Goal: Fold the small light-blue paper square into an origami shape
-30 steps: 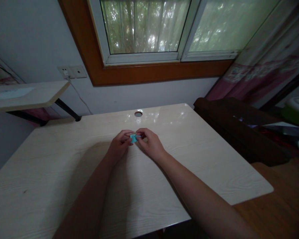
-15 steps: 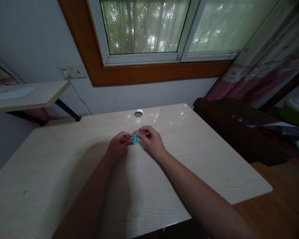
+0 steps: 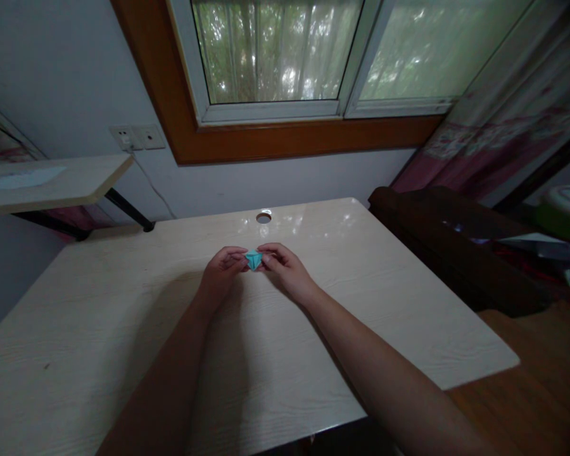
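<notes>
A small turquoise piece of folded paper is held between my two hands above the pale wooden desk. Its visible face shows creases or flap edges that meet near the middle. My left hand pinches its left side between thumb and fingers. On the opposite side, my right hand grips the right edge with thumb and fingertips. The fingertips behind the paper are partly hidden.
A round cable hole lies near the desk's back edge. At the left stands a raised shelf on black legs, with a cable hanging behind. Dark wooden furniture is to the right, and a window is behind.
The folded paper has turned so its creased face shows more fully, and has shifted slightly left and up. Both hands still hold it, with the fingers repositioned at its sides.
</notes>
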A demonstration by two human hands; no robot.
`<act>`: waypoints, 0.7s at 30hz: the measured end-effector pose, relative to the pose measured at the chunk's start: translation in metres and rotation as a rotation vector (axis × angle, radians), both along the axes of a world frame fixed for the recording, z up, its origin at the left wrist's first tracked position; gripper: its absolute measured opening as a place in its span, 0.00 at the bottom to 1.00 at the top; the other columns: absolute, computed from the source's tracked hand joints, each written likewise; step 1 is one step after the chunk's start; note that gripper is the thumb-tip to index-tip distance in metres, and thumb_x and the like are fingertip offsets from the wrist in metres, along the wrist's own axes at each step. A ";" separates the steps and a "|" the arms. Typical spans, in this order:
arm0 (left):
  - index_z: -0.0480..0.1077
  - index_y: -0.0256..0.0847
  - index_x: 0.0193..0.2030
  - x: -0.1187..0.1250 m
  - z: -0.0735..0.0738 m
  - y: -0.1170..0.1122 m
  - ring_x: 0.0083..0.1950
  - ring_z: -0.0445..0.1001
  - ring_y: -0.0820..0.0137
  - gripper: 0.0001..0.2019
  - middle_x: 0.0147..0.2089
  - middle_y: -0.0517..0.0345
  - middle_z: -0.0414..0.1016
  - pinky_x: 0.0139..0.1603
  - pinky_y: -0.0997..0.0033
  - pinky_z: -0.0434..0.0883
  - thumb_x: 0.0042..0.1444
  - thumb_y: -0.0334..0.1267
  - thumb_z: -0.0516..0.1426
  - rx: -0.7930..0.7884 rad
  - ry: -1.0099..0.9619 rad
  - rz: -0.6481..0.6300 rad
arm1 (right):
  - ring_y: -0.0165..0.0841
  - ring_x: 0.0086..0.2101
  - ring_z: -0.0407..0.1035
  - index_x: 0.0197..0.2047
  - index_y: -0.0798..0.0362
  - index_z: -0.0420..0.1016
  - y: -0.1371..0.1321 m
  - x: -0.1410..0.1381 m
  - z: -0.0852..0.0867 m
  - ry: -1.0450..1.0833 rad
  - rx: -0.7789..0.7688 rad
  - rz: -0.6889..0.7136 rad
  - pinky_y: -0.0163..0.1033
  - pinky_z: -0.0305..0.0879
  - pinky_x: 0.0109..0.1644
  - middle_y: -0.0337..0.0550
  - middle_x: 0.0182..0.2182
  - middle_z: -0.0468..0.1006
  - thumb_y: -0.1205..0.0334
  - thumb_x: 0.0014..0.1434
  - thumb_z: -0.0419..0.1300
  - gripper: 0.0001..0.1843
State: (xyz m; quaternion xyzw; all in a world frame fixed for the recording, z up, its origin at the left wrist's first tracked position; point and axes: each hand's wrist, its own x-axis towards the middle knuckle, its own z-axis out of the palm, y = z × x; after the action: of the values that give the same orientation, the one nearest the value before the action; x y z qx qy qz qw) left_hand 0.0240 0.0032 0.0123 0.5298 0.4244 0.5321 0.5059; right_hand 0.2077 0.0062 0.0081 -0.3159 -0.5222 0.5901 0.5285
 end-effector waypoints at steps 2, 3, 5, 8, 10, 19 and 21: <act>0.73 0.38 0.41 0.000 0.000 0.000 0.33 0.75 0.71 0.15 0.34 0.58 0.76 0.39 0.69 0.73 0.48 0.41 0.65 0.002 0.008 0.009 | 0.31 0.35 0.74 0.45 0.49 0.76 0.000 0.000 0.000 0.053 -0.028 0.021 0.42 0.72 0.47 0.41 0.38 0.78 0.53 0.56 0.65 0.14; 0.73 0.38 0.41 0.000 0.000 0.000 0.33 0.75 0.71 0.15 0.34 0.58 0.77 0.40 0.69 0.73 0.49 0.41 0.65 0.001 0.006 0.014 | 0.31 0.36 0.74 0.44 0.49 0.76 0.001 0.000 -0.001 0.079 -0.039 0.031 0.42 0.72 0.48 0.41 0.38 0.78 0.53 0.56 0.65 0.14; 0.73 0.38 0.41 0.000 0.000 0.000 0.34 0.76 0.71 0.14 0.35 0.58 0.77 0.40 0.69 0.72 0.49 0.41 0.65 -0.003 -0.001 0.018 | 0.31 0.37 0.74 0.43 0.49 0.76 0.001 -0.001 -0.002 0.105 -0.044 0.046 0.43 0.72 0.48 0.41 0.38 0.78 0.53 0.56 0.66 0.14; 0.73 0.38 0.41 0.000 0.000 0.000 0.34 0.76 0.71 0.13 0.35 0.58 0.77 0.41 0.70 0.72 0.49 0.39 0.65 0.005 -0.001 -0.002 | 0.32 0.37 0.74 0.43 0.50 0.76 0.001 -0.001 -0.003 0.077 -0.020 0.062 0.42 0.71 0.47 0.42 0.38 0.79 0.54 0.55 0.66 0.14; 0.73 0.38 0.41 0.000 0.000 -0.001 0.35 0.76 0.71 0.13 0.35 0.57 0.77 0.41 0.70 0.72 0.49 0.39 0.65 0.013 0.011 -0.022 | 0.32 0.36 0.73 0.43 0.51 0.77 0.001 -0.001 -0.004 0.051 -0.008 0.062 0.41 0.72 0.45 0.42 0.37 0.79 0.54 0.55 0.67 0.14; 0.74 0.38 0.41 0.001 0.001 -0.001 0.35 0.76 0.70 0.13 0.35 0.57 0.78 0.41 0.70 0.72 0.49 0.37 0.66 0.029 0.013 -0.053 | 0.30 0.34 0.73 0.44 0.51 0.76 0.002 0.002 -0.006 0.001 -0.004 0.083 0.39 0.71 0.41 0.42 0.35 0.78 0.56 0.55 0.66 0.14; 0.74 0.38 0.41 0.001 0.000 -0.001 0.36 0.77 0.70 0.13 0.35 0.57 0.78 0.41 0.69 0.73 0.50 0.37 0.65 0.028 0.012 -0.066 | 0.29 0.32 0.72 0.44 0.51 0.76 0.001 0.001 -0.007 -0.004 -0.020 0.090 0.39 0.70 0.40 0.41 0.35 0.79 0.58 0.54 0.66 0.14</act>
State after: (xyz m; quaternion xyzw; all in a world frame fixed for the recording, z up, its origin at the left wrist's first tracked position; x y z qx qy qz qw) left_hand 0.0247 0.0027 0.0119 0.5538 0.4024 0.5177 0.5131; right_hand 0.2091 0.0076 0.0015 -0.2985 -0.5312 0.6178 0.4970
